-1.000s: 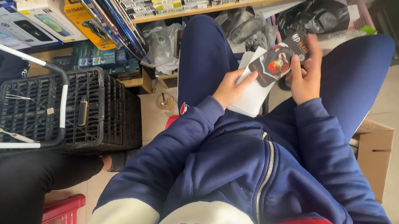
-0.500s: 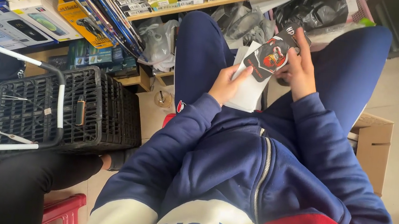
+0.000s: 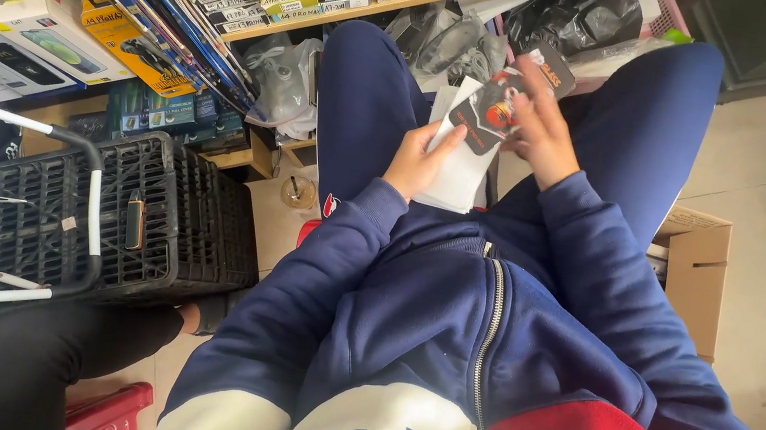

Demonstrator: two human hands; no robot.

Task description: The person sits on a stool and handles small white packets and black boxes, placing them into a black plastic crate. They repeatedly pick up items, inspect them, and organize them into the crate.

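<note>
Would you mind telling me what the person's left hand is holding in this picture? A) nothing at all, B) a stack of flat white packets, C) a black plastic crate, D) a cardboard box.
B: the left hand grips a stack of flat white packets over the lap, while the right hand holds a dark printed packet against the top of that stack.

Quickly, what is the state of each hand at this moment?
Left hand: closed on a stack of white packets.
Right hand: fingers on a dark packet atop the stack; firm grip cannot be told.
</note>
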